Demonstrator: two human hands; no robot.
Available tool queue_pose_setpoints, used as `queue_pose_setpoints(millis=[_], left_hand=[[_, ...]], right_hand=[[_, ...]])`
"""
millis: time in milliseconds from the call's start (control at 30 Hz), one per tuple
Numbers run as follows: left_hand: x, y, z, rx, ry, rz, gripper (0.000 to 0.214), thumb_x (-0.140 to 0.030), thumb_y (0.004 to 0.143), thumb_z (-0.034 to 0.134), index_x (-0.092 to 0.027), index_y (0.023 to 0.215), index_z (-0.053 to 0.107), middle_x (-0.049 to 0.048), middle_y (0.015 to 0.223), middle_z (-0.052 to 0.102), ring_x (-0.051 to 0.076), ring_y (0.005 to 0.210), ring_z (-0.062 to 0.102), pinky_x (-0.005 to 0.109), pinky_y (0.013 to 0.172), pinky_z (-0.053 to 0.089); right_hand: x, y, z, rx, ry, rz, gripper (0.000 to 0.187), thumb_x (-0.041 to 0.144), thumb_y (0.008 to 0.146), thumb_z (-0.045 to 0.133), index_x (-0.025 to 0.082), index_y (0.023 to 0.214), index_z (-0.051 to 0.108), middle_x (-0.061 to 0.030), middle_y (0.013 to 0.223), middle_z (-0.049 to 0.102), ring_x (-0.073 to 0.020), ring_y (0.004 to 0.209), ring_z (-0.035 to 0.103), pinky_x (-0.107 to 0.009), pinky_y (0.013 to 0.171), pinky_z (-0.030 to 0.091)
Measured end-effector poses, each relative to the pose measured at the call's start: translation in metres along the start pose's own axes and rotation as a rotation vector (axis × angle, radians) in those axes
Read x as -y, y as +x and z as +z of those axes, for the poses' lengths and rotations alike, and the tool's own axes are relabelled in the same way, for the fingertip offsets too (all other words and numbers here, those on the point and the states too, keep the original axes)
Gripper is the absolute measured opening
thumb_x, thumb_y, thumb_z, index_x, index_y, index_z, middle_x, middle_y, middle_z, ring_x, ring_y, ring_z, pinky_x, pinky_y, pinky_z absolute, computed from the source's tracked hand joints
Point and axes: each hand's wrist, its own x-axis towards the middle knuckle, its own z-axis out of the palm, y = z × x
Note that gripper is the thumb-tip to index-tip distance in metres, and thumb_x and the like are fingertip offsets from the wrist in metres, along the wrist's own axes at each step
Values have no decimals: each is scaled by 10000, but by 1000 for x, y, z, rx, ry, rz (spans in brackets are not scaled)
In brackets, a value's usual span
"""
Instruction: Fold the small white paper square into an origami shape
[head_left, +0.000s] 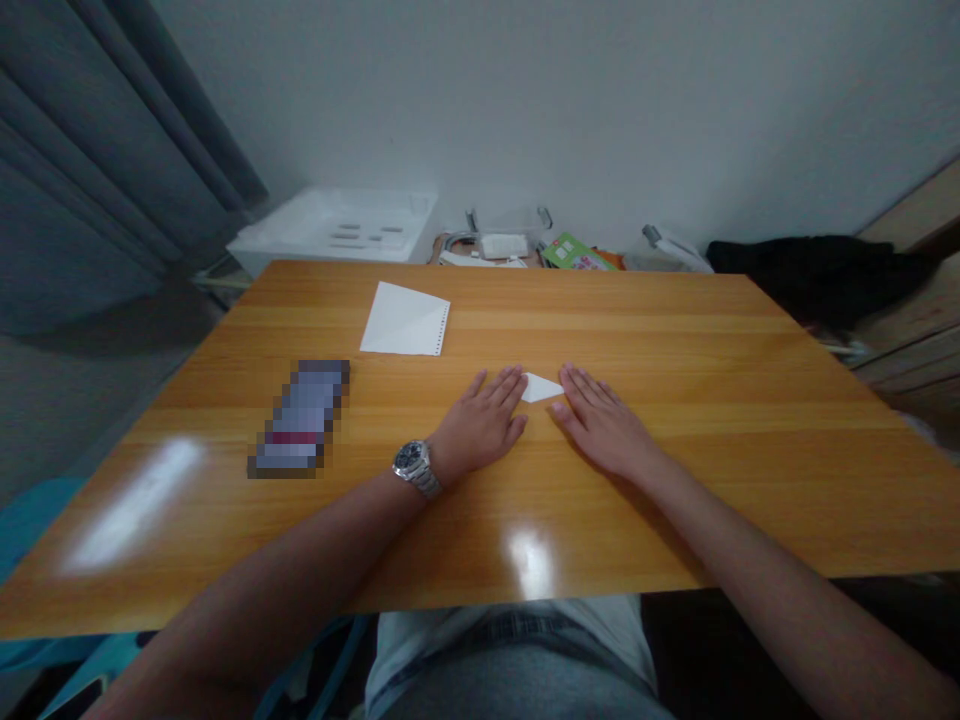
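Note:
A small folded piece of white paper (540,388) lies on the wooden table between my two hands, its visible part pointed toward the right. My left hand (484,420) is flat with fingers stretched out, its fingertips covering the paper's left end. At the right tip of the paper, my right hand (600,415) also lies flat, fingers extended and thumb apart. How much paper is under the fingers is hidden. A metal watch (415,466) is on my left wrist.
A white sheet with a perforated edge (406,320) lies farther back on the table (675,340). To the left is a blurred-out phone-like object (301,418). Behind the table stand a white plastic bin (337,225), a green booklet (574,253) and dark cloth (817,270).

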Motion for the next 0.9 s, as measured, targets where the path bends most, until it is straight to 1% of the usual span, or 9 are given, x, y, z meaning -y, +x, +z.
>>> queue_pose_setpoints(millis=[133,200,233,367,433,533,600,767,900], left_hand=[[0,0,-1,-1,-6,-6,560,-359,1069,310,-82,1546,402,157,1626,348,251,1535,310,495,1256,263],[0,0,-1,9,-5,-12,561,-361,1069,309,-82,1548,400,154,1627,347,251,1535,308,499,1258,260],[0,0,-1,14,-5,-14,563,-363,1070,309,-80,1548,398,151,1627,347,250,1535,310,499,1259,259],[-1,-1,-3,24,-9,-14,568,-368,1074,303,-72,1551,388,146,1632,340,245,1536,309,491,1263,248],[0,-1,-2,22,-10,-12,569,-373,1077,298,-69,1550,387,147,1635,334,245,1538,301,486,1266,239],[0,-1,0,9,-9,-8,569,-384,1079,299,-78,1550,388,153,1638,327,246,1538,303,479,1264,236],[1,-1,2,-7,-9,-1,572,-394,1082,294,-85,1555,383,155,1638,328,248,1535,309,476,1264,234],[2,-1,-1,-4,-25,8,568,-385,1084,283,-78,1551,385,150,1634,347,247,1532,316,468,1261,234],[2,2,-5,-7,-54,8,539,-354,1080,296,-81,1530,412,152,1604,409,245,1507,360,464,1247,254]], right_hand=[[-7,2,0,-1,98,12,724,577,1056,149,145,1619,290,-137,1657,310,-245,1551,266,-492,1268,232],[-8,4,-5,-14,129,21,738,567,1056,126,117,1609,314,-149,1648,325,-246,1543,290,-477,1266,257],[-7,6,-9,-44,127,28,747,567,1054,127,101,1605,319,-156,1651,316,-253,1547,282,-475,1265,263],[8,10,-28,-175,38,-1,758,557,1054,176,43,1595,315,-185,1658,291,-283,1550,275,-483,1265,255],[19,12,-31,-172,-4,-65,744,533,1060,199,25,1591,311,-182,1666,276,-280,1554,264,-465,1268,239],[30,13,-26,-123,-40,-144,708,522,1059,247,71,1601,311,-157,1674,265,-270,1559,253,-474,1274,208],[34,13,-18,-93,-49,-165,694,525,1055,273,100,1601,325,-146,1666,294,-266,1557,258,-484,1279,182],[37,11,-5,-48,-40,-161,711,539,1055,275,75,1590,343,-161,1654,315,-259,1552,273,-465,1285,171],[36,11,1,-14,-12,-149,750,562,1057,239,39,1588,328,-184,1653,304,-256,1552,270,-443,1282,188]])
